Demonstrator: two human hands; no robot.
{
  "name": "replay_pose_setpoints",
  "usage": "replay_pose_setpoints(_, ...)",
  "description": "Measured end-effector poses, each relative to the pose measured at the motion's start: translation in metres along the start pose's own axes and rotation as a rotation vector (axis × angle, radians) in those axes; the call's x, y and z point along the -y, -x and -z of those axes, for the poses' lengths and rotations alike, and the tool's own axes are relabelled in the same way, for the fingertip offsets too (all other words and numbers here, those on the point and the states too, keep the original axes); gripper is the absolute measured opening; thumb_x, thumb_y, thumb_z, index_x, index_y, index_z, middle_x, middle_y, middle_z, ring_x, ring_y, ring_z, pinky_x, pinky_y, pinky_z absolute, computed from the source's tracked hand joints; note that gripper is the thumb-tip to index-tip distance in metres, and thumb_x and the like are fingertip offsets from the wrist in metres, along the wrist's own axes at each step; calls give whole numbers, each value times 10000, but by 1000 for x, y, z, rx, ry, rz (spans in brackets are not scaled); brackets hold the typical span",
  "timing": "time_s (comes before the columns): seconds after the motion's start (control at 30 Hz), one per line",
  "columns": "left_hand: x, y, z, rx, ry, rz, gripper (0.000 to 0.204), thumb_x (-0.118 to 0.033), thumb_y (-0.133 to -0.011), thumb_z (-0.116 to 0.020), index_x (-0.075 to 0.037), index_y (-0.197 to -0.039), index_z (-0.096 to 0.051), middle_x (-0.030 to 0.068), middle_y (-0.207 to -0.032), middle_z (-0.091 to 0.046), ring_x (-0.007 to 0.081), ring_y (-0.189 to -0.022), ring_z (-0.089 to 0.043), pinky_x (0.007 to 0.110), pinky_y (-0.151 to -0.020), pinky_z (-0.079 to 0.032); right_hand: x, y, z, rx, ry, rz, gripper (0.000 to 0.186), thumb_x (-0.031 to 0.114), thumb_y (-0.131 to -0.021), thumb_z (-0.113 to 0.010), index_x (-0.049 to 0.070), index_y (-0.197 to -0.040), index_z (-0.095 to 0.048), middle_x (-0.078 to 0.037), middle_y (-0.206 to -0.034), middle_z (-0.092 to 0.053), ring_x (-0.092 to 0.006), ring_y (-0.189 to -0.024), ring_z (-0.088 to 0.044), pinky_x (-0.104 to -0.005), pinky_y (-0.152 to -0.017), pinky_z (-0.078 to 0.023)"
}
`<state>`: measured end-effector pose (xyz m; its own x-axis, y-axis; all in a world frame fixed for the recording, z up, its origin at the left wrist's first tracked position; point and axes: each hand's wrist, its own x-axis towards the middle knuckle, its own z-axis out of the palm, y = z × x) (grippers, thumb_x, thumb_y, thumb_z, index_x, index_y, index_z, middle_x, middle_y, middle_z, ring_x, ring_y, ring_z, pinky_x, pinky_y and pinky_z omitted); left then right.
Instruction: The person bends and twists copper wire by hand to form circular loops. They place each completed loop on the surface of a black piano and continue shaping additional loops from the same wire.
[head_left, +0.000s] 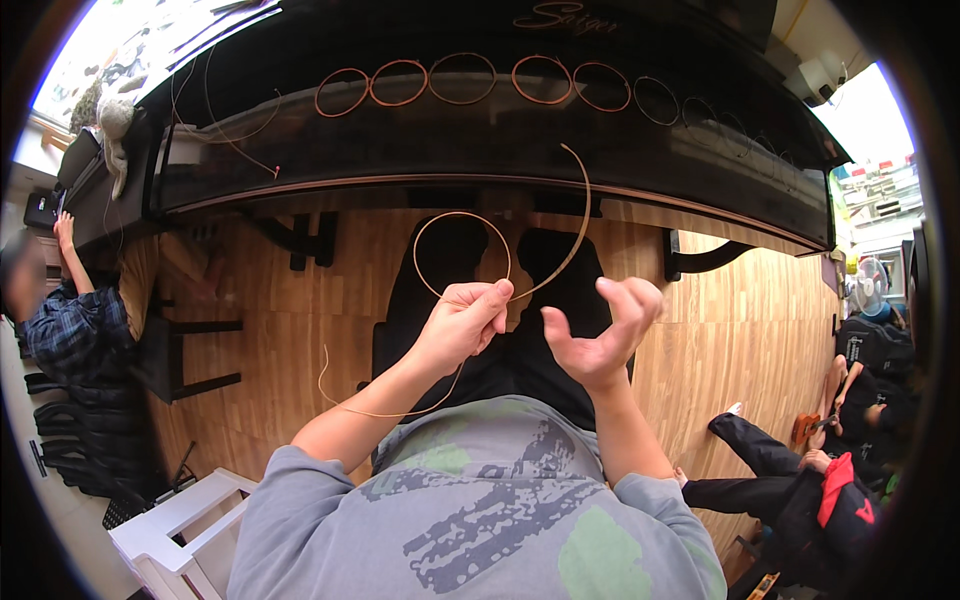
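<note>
My left hand [468,318] pinches a thin golden instrument string [461,213] between thumb and fingers. One part of the string forms a round loop above that hand. From the pinch, a thicker end curves up and to the right, while a thin tail hangs below, over my left forearm and lap. My right hand [606,335] is raised just right of the string, thumb and fingers apart, with nothing in it. Several coiled strings lie in a row on the black glossy piano-like surface [400,150], among them a reddish coil [541,101] and a darker coil [657,124].
Loose uncoiled strings [240,146] lie at the surface's left. A person in a checked shirt [75,325] sits at far left, beside a black stool [190,350]. Other people [800,490] sit at right, one with a small orange stringed instrument [803,430]. A white stool [190,530] stands lower left.
</note>
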<state>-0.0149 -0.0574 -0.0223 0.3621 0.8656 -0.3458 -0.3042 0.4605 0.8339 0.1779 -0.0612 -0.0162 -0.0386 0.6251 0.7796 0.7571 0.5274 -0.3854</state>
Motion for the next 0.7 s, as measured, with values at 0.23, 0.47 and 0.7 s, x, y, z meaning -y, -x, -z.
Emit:
replay_pose_setpoints(0.23,-4,4,-9,22,-113,18,481,-372,-974,-551,-83,-588,-541,-37,-468,-446,25,-372,-363,184,-359,-271,-3,-27,-9,-106,-792,-733,612,-6,-900,-587,-1,-1412,-252,-116,-1105,-498,-119,-898,-547,-232,-759,-463)
replay_pose_setpoints(0.47,-6,6,-7,57,-217,78,480,-379,-955,-579,-83,-577,-574,-45,-466,-466,21,-383,-380,185,-363,-284,-9,-34,-14,20,-910,-753,411,-35,-948,-490,-43,-1351,-409,-145,-1108,-632,-183,-962,-643,-255,-875,-504)
replay_pose_setpoints(0.7,-14,8,-11,143,-352,140,462,-364,-939,-596,-82,-574,-598,-45,-467,-473,17,-395,-403,179,-366,-291,-10,-25,-12,342,-923,-898,254,16,-952,-527,-30,-1192,-598,-101,-996,-670,-128,-851,-633,-236,-783,-513)
